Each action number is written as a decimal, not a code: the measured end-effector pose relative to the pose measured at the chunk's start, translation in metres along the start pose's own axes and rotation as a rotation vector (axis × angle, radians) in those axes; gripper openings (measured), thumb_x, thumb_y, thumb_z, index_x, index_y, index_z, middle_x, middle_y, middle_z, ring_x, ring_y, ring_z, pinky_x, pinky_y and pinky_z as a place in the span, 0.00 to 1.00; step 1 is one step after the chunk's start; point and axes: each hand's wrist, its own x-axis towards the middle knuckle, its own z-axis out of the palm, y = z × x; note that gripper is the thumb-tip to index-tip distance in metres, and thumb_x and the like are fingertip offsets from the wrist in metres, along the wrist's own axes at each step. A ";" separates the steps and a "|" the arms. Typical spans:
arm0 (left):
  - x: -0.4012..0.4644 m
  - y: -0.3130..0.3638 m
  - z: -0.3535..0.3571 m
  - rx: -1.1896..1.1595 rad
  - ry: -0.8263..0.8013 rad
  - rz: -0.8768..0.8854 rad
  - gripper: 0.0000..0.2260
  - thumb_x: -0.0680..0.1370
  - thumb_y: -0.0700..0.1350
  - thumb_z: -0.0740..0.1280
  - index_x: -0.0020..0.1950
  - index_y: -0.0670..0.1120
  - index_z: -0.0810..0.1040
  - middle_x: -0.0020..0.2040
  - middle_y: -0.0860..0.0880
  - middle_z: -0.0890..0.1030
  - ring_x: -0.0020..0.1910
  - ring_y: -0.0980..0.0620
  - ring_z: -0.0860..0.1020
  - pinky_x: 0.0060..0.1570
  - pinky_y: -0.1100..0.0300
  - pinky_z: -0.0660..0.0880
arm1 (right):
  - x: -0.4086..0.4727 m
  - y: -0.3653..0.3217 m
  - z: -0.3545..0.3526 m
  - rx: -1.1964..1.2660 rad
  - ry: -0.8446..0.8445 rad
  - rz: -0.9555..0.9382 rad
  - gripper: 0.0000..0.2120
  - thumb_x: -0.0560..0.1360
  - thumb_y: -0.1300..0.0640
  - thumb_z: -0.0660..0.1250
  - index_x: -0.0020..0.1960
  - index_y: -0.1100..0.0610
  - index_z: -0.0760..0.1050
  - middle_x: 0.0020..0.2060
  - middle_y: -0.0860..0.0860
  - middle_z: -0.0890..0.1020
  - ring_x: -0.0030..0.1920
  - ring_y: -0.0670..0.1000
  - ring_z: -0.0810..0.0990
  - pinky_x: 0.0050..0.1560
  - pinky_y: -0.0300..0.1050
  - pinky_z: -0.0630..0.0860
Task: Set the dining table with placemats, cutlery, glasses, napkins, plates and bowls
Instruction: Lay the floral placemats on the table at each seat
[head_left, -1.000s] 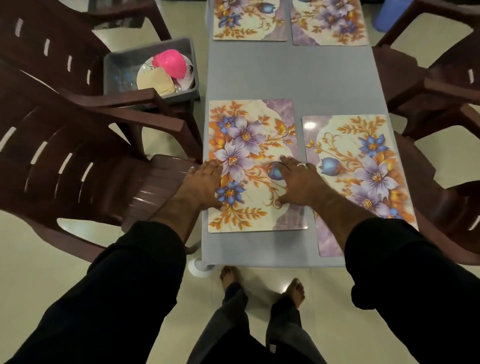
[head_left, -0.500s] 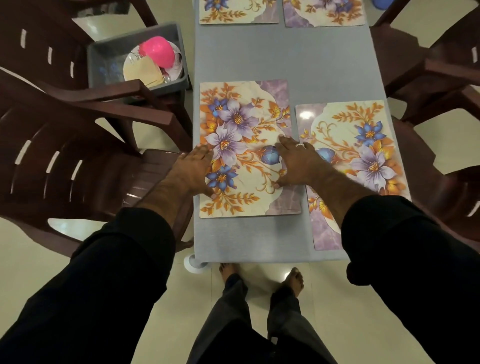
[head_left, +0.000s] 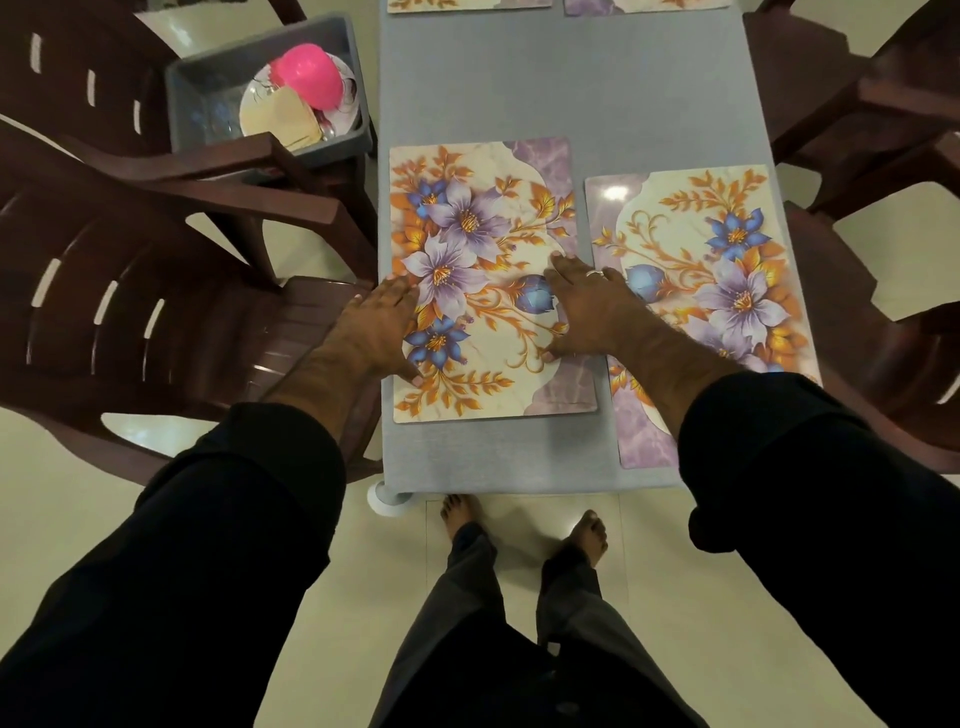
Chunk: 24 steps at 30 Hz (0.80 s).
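A floral placemat (head_left: 483, 228) lies on the near left of the grey table (head_left: 561, 78). My left hand (head_left: 382, 327) rests flat on its left edge, fingers straight. My right hand (head_left: 587, 306) presses flat on its right side, a ring on one finger. A second floral placemat (head_left: 727, 249) lies beside it on the near right, partly under my right forearm. Two more placemats (head_left: 467, 4) show only their near edges at the table's far end.
A grey bin (head_left: 208, 88) stands to the left of the table with a pink bowl (head_left: 306, 75), a plate (head_left: 260, 101) and yellow napkins (head_left: 293, 117) in it. Dark brown chairs (head_left: 130, 291) stand on the left and on the right (head_left: 883, 130). My bare feet are at the table's near end.
The camera has tilted down, so the table and mats sit higher in view. Both hands stay flat on the left placemat, which has slid slightly toward the table's near edge.
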 end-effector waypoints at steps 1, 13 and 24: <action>-0.001 0.000 0.001 -0.003 -0.002 -0.002 0.58 0.71 0.63 0.80 0.87 0.48 0.46 0.88 0.47 0.47 0.87 0.45 0.47 0.84 0.41 0.51 | -0.001 0.000 0.001 0.004 0.002 -0.002 0.60 0.68 0.28 0.75 0.85 0.56 0.50 0.86 0.54 0.49 0.85 0.58 0.51 0.82 0.64 0.53; -0.002 -0.002 0.003 0.004 0.005 0.003 0.60 0.69 0.66 0.80 0.87 0.48 0.46 0.88 0.47 0.47 0.87 0.45 0.47 0.83 0.40 0.52 | 0.001 0.000 0.003 0.014 -0.001 0.000 0.60 0.68 0.28 0.75 0.85 0.54 0.49 0.86 0.54 0.49 0.85 0.58 0.51 0.82 0.65 0.52; -0.003 -0.001 0.002 0.007 0.020 0.015 0.58 0.72 0.66 0.78 0.87 0.48 0.45 0.88 0.47 0.46 0.87 0.44 0.46 0.83 0.42 0.47 | 0.003 -0.001 0.002 -0.016 -0.030 0.025 0.61 0.69 0.27 0.73 0.86 0.55 0.47 0.86 0.53 0.46 0.85 0.57 0.49 0.82 0.65 0.51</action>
